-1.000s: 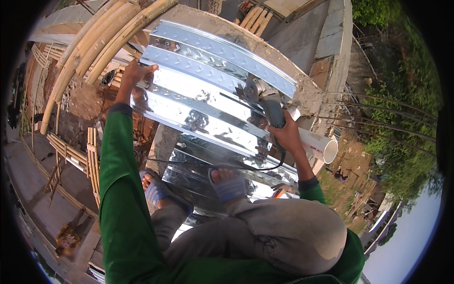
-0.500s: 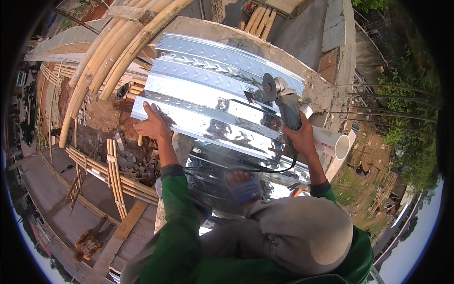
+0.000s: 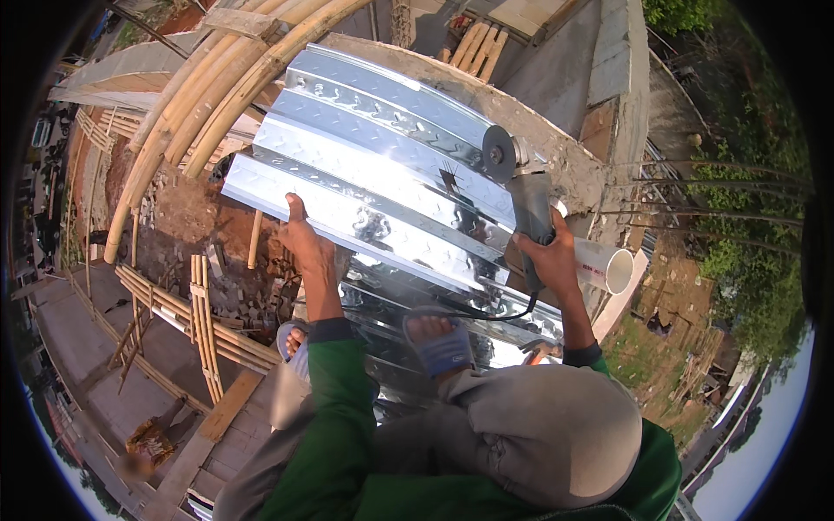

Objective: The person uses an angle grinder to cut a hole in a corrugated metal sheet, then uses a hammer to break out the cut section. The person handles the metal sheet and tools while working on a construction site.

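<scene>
right hand (image 3: 546, 253) grips angle grinder (image 3: 521, 187) | left hand (image 3: 304, 241) on metal sheet (image 3: 373, 165)

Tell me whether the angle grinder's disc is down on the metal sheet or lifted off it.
Lifted off. The right hand holds the angle grinder with its disc raised above the ribbed metal sheet; no sparks show.

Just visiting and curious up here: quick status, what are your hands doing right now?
Left hand flat on the ribbed metal sheet, at its near edge. Right hand gripping the angle grinder, disc at the sheet's far edge. White pipe beside the right hand.
</scene>
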`<state>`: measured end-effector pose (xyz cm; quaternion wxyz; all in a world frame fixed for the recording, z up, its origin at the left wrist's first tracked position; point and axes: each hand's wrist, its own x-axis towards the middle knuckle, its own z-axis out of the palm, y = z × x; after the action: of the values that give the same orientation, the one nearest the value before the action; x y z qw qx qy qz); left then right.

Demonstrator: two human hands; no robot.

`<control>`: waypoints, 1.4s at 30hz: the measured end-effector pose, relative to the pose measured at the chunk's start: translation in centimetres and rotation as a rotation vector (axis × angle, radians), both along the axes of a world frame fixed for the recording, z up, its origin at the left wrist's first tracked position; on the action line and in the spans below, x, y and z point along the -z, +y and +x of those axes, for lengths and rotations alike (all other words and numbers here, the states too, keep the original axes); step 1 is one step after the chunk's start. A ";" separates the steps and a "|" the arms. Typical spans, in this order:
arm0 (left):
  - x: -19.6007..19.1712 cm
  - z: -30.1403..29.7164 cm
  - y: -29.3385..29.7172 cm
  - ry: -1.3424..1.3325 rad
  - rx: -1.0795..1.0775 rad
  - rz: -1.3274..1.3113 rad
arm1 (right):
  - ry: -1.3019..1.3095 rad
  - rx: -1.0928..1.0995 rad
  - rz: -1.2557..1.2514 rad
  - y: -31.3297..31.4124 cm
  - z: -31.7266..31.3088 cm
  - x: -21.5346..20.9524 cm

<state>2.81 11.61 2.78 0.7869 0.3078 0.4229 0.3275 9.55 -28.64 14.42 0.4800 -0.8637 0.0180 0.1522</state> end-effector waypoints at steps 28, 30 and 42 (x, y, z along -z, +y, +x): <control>-14.3 38.8 1.1 0.078 0.922 1.089 | 0.001 0.031 0.134 0.0 -4.2 -4.0; -12.3 40.2 -0.6 0.147 1.007 1.159 | 0.019 0.002 0.094 -0.1 -4.3 -3.7; 0.2 38.5 -0.7 0.306 1.230 0.999 | 0.141 0.063 0.048 -1.9 -4.7 -1.7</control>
<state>41.34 10.94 2.61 0.5290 0.8423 0.0845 -0.0597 4.82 -30.54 16.11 0.5027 -0.8381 0.0755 0.1979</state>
